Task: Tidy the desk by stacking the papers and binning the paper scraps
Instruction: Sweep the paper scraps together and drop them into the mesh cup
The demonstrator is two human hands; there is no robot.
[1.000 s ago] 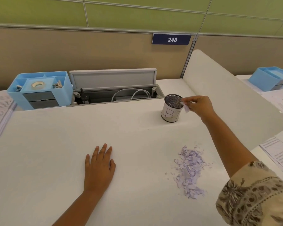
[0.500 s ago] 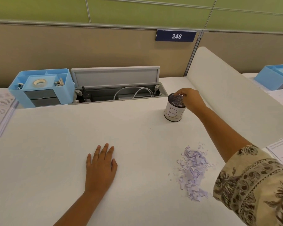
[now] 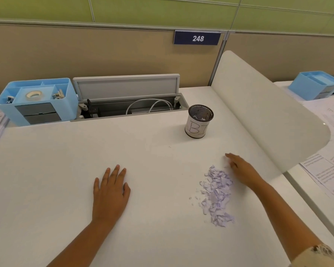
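Scraps (image 3: 217,191) just left of right grip (image 3: 241,170) | grip empty, fingers spread

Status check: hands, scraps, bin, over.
Left hand flat on desk, empty. Right hand open beside scraps. Bin upright, few scraps inside. Path clear.

Your pale lilac paper scraps (image 3: 216,193) lie heaped just left of your right hand (image 3: 241,171). Your mesh bin (image 3: 199,121) stands upright beyond it, scraps inside.
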